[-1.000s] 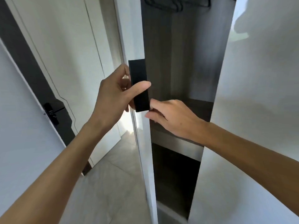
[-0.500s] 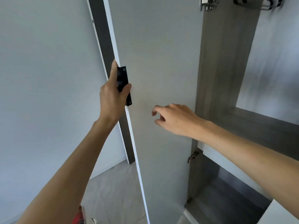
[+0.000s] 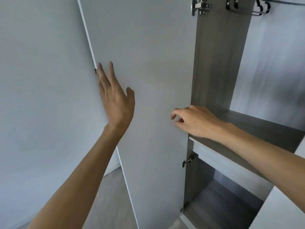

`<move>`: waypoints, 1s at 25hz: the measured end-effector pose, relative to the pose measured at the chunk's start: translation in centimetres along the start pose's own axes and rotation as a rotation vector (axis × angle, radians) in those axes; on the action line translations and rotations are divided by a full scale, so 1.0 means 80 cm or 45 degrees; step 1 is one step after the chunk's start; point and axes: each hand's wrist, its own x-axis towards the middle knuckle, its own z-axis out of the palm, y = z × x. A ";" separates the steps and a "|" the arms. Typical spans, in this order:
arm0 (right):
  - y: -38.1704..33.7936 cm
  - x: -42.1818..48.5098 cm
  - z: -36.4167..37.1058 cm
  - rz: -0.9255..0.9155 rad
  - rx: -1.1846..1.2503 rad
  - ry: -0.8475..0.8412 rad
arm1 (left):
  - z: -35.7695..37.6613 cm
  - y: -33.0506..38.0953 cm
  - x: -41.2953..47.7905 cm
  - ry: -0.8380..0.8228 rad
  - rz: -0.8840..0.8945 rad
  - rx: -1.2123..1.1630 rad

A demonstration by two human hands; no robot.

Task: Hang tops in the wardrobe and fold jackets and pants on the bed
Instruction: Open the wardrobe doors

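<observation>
White door hides its handle (dark sliver) beside flat left hand; right hand slack, empty.

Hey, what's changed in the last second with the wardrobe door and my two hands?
The left hand let go of the black handle and now lies open, fingers straight, at the edge of the white wardrobe door, which has swung wide open to the left. The right hand stayed loosely curled and empty, in front of the grey wooden shelf. The black hangers still hang at the top.
</observation>
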 end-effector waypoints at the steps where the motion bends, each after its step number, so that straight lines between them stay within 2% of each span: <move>1: 0.021 -0.021 -0.010 0.061 -0.035 -0.010 | 0.014 0.027 -0.018 0.004 0.105 -0.096; 3: 0.072 -0.070 -0.029 0.240 -0.137 -0.043 | 0.050 0.073 -0.051 -0.194 0.212 -0.327; 4: 0.103 -0.096 -0.039 0.366 -0.215 -0.065 | 0.072 0.094 -0.065 -0.382 0.210 -0.444; 8: 0.197 -0.189 -0.065 0.790 -0.600 -0.082 | 0.159 0.157 -0.092 -1.393 -0.043 -0.787; 10: 0.222 -0.219 -0.064 0.887 -0.740 -0.137 | 0.206 0.189 -0.097 -1.718 -0.081 -0.890; 14: 0.245 -0.220 -0.049 0.888 -0.995 -0.190 | 0.298 0.242 -0.111 -1.856 0.079 -0.959; 17: 0.255 -0.200 -0.038 0.982 -1.146 -0.226 | 0.358 0.272 -0.119 -1.964 0.335 -0.953; 19: 0.259 -0.190 -0.036 1.056 -1.131 -0.259 | 0.385 0.290 -0.126 -2.026 0.490 -0.963; 25: 0.235 -0.180 -0.027 1.178 -1.074 -0.216 | 0.414 0.313 -0.151 -2.193 0.690 -0.967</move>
